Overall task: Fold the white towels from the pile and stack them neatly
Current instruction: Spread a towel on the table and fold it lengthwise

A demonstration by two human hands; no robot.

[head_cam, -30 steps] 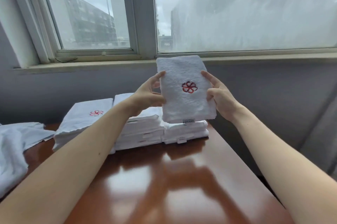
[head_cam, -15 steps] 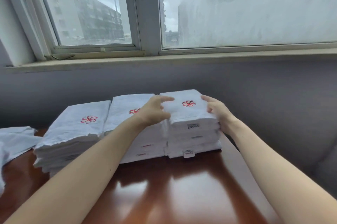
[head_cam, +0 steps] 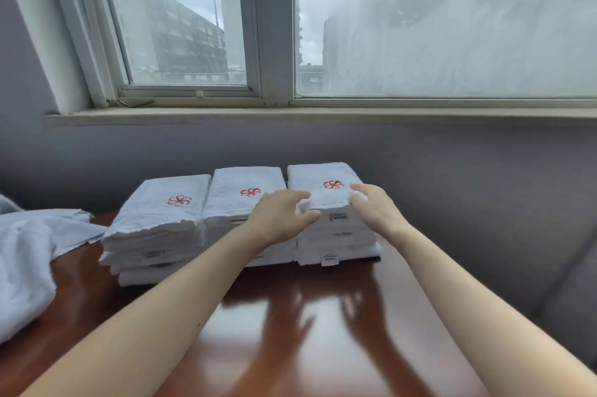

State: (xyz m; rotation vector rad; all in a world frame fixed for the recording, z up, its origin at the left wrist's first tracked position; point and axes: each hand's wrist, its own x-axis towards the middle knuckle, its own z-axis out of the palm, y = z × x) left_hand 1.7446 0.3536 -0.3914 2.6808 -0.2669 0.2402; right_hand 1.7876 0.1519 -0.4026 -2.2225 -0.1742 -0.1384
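Free tabletop [head_cam: 323, 332] nr side; towel stacks [head_cam: 158, 222] at back, pile [head_cam: 26, 261] L.

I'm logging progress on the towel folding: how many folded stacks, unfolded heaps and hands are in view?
Folded towel stacks: 3 (left stack, middle stack, right stack)
Unfolded towel heap: 1
Hands: 2 (left hand, right hand)
Total: 6

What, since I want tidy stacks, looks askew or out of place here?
The left stack looks uneven: its lower towels jut forward with ragged edges, unlike the squarer right stack. On the table, the unfolded towels lie bunched at the left edge.
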